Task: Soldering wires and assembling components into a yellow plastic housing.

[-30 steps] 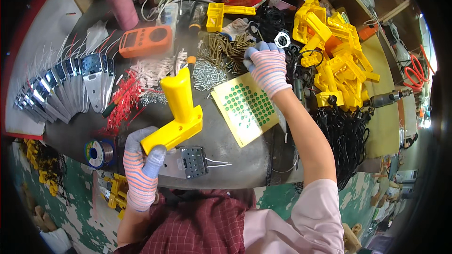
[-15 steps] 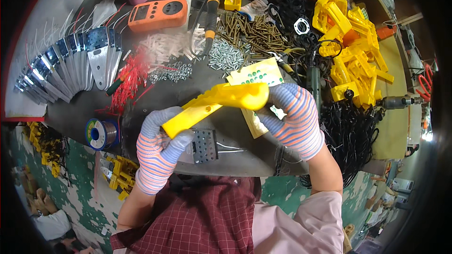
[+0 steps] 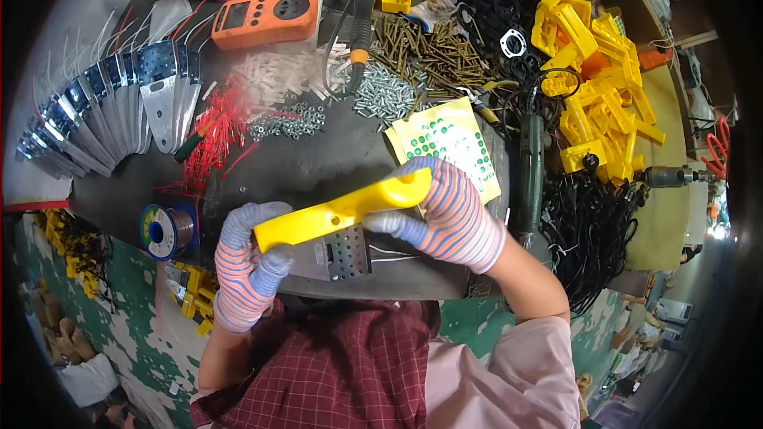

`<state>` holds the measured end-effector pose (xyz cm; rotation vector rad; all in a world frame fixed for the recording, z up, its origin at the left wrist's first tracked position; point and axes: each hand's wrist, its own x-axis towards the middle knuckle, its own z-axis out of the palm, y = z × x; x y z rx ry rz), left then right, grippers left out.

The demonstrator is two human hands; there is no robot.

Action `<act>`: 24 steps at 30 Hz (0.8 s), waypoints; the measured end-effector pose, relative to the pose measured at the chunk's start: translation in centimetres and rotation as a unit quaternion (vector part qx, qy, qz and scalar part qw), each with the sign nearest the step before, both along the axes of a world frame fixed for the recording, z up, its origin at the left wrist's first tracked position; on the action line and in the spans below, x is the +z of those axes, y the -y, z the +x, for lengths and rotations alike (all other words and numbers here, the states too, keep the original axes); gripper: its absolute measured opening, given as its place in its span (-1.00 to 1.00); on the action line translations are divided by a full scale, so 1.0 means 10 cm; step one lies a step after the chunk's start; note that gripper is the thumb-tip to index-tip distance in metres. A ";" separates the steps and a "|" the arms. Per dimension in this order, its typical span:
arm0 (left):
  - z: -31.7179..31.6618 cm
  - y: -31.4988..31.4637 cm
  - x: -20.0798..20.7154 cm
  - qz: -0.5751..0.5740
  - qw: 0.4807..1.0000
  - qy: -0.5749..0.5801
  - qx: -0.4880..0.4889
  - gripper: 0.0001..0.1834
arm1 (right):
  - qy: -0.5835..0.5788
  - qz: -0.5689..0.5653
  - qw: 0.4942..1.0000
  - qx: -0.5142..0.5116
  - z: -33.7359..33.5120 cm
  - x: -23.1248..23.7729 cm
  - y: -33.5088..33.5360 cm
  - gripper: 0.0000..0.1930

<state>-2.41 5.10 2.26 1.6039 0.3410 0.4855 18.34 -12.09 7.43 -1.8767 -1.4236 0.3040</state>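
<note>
Both hands, in striped knit gloves, hold a yellow plastic handle point(image 3: 338, 213) above the table's near edge. My left hand point(image 3: 248, 266) grips its left end, with the thumb below and the fingers behind. At the raised right end, my right hand point(image 3: 453, 214) has its fingers closed around the handle. A small hole shows in the handle's near side. Partly covered by the handle, a perforated metal plate point(image 3: 347, 256) lies on the table with white wires leading right. Just beyond my right hand is a yellow sheet point(image 3: 445, 141) with rows of round green stickers.
Metal brackets with wires point(image 3: 163, 103) stand in a row at left. An orange meter point(image 3: 265, 21), screws point(image 3: 429, 52), nuts point(image 3: 290, 121) and red wires point(image 3: 213, 139) lie farther back. Yellow plastic parts point(image 3: 604, 103), black cables point(image 3: 588, 230) and a green-handled tool point(image 3: 530, 175) occupy the right. A solder spool point(image 3: 168, 230) sits left.
The handle has moved left and turned, so its side faces me. My right hand has come left and nearer. The sticker sheet is now more exposed; the small paper piece by my right fingers no longer shows.
</note>
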 end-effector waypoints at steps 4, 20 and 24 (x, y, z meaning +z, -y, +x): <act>0.03 0.00 0.02 -0.118 0.988 0.038 0.092 -0.50 | 0.296 -0.146 0.941 -0.068 0.55 0.00 -0.10 -0.77; 0.17 0.32 0.13 -0.072 0.996 0.031 0.052 -0.55 | -0.378 0.103 0.896 -0.208 -0.39 0.03 0.18 -0.83; 0.20 0.42 0.14 -0.030 0.998 0.014 0.048 -0.52 | -0.271 0.066 0.931 -0.236 -0.48 0.03 0.15 -0.82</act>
